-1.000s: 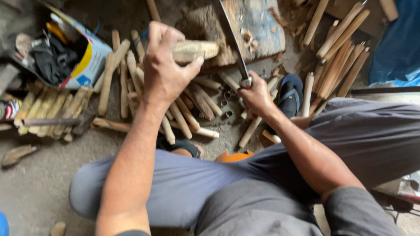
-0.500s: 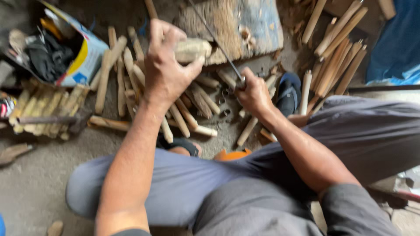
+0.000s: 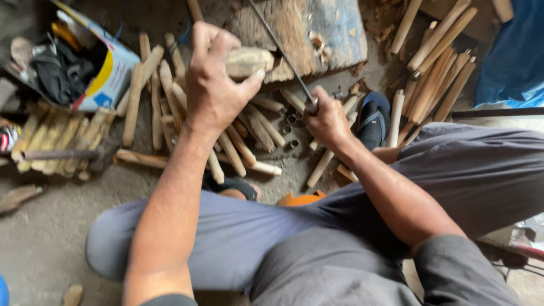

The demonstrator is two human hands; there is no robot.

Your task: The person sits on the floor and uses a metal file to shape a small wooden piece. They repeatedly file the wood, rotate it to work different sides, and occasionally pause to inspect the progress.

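The left hand [image 3: 212, 90] holds a short, pale wooden billet [image 3: 249, 61] with its grip wrapped tight, thumb pressed under the piece and fingers curled over the top. The billet is raised, its far end toward 3 o'clock and seemingly resting at the near edge of a worn chopping block [image 3: 317, 34], probably to steady the wood.

The right hand [image 3: 328, 120] has its grip fully closed around the handle of a long, thin blade [image 3: 280, 51], which runs up toward 11 o'clock and crosses just beside the billet's end. Held at this slant, the edge seems set to shave or split the wood; whether it touches the billet I cannot tell.

On the floor between the hands, a heap of similar wooden sticks [image 3: 238, 136] fans out, and a few small metal rings [image 3: 290, 131] lie among them. Another bundle of longer sticks [image 3: 436, 62] leans at 1 o'clock, and a row of them lies at 9 o'clock. At 10 o'clock an open cardboard box [image 3: 110, 73] lies tipped on its side, holding dark cloth and odd bits. A dark sandal [image 3: 374, 116] shows by the right wrist.
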